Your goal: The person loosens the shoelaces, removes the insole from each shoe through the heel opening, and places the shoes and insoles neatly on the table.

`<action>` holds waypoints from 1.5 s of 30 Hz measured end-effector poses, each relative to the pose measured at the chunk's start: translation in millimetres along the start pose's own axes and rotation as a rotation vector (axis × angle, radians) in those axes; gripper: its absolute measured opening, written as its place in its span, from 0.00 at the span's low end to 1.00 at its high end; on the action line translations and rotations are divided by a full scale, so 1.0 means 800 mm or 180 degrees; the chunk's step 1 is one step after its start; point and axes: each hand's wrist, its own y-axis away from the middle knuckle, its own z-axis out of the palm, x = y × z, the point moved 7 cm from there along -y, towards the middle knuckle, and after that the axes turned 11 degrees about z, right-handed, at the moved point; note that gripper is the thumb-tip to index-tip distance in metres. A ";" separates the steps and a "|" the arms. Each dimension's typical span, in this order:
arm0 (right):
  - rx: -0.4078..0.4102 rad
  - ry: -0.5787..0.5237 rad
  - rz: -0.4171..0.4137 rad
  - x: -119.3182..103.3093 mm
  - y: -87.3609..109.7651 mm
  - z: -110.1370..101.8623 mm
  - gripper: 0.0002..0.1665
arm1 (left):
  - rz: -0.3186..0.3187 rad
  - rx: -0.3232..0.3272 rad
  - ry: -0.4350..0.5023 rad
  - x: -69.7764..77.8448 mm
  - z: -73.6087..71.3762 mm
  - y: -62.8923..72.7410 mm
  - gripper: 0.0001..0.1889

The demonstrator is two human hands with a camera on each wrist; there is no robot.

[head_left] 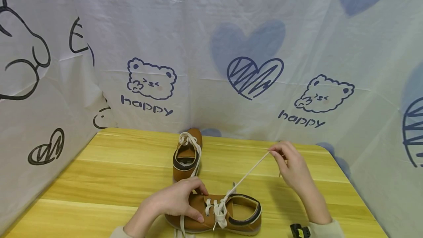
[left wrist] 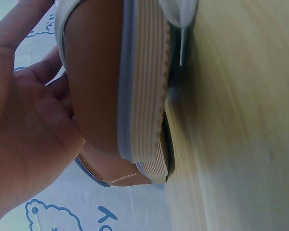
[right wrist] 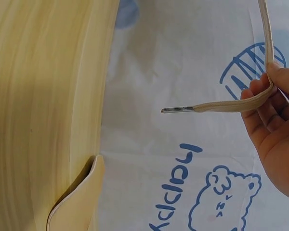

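Note:
A brown lace-up shoe [head_left: 238, 225] lies sideways near the table's front, toe to the left. My left hand [head_left: 180, 198] grips its toe end, thumb on the near side and fingers on the far side. In the left wrist view that hand [left wrist: 33, 115] lies along the brown upper [left wrist: 94, 72], above a ridged pale sole [left wrist: 149, 72]. Up at the right, my right hand [head_left: 292, 164] pinches a cream shoelace [head_left: 251, 172], pulled taut from the shoe's eyelets. The lace's loose end [right wrist: 226, 106] hangs past the fingers to a metal tip [right wrist: 178, 109].
A second brown shoe [head_left: 180, 173] stands behind the left hand, its toe to the back, with loosely looped laces [head_left: 188, 139]. Both shoes are on a yellow wood-grain table [head_left: 115, 172]. A white printed cloth [head_left: 198, 47] hangs behind it. A black band [head_left: 300, 230] shows by the right sleeve.

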 end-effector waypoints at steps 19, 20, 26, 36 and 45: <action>0.0092 -0.0002 0.0233 0.011 -0.001 -0.020 0.06 | -0.0015 -0.0014 0.0049 0.001 0.000 -0.001 0.27; 0.0106 0.0003 0.0235 0.011 -0.001 -0.021 0.06 | -0.0013 -0.0013 0.0043 0.001 0.000 -0.001 0.27; 0.0151 0.0039 0.0290 0.014 -0.002 -0.026 0.06 | -0.0007 -0.0012 0.0015 0.000 0.000 -0.001 0.27; 0.0230 0.0055 0.0357 0.018 -0.002 -0.036 0.05 | -0.0029 -0.0032 0.0042 -0.003 0.001 -0.001 0.27; 0.0286 0.0035 0.0352 0.020 -0.003 -0.045 0.04 | -0.0063 -0.0037 0.0064 -0.006 0.002 0.000 0.27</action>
